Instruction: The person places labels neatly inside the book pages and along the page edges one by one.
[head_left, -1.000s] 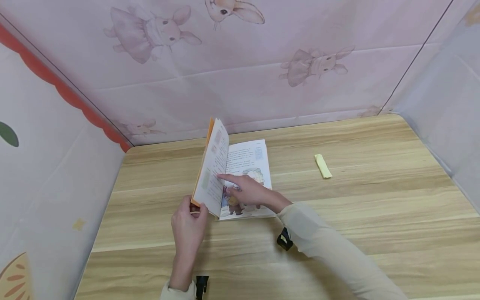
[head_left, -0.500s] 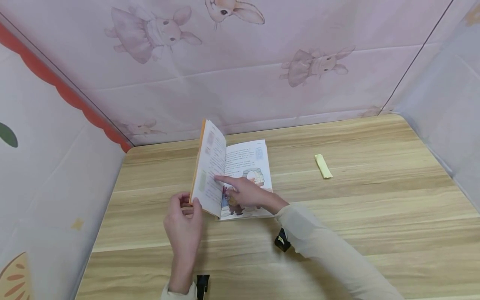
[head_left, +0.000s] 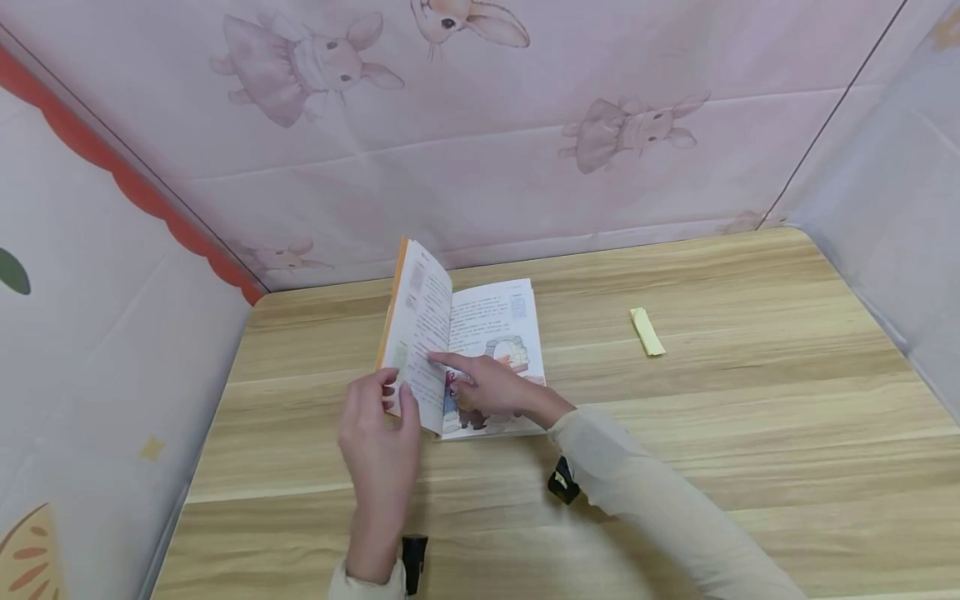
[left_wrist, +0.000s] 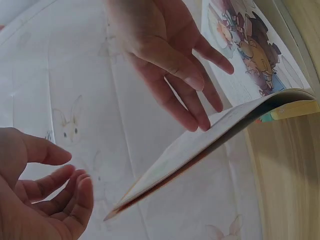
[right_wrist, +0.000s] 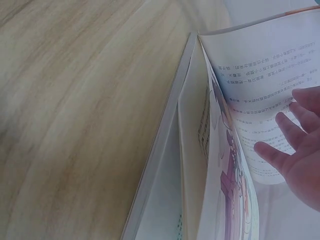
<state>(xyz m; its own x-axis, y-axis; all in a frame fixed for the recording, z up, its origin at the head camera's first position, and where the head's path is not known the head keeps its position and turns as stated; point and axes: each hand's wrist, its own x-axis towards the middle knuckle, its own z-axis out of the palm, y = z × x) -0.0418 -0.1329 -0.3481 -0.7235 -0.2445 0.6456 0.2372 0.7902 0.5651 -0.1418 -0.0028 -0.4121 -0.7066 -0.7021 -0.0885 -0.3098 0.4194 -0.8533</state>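
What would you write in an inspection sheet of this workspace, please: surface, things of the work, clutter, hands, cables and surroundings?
Surface: table with light wood grain.
Work's things: book, open, right pages resting on the table, left pages raised; printed text and a coloured picture visible.
Clutter: pale yellow strip, lying right of the book in the head view, apart from it.
Left hand: beside the raised pages' edge, fingers loosely curled, holding nothing.
Right hand: index finger extended toward the raised pages.
Cables: nothing seen.
Surroundings: pinkish wall covering with rabbit pictures, behind the table.
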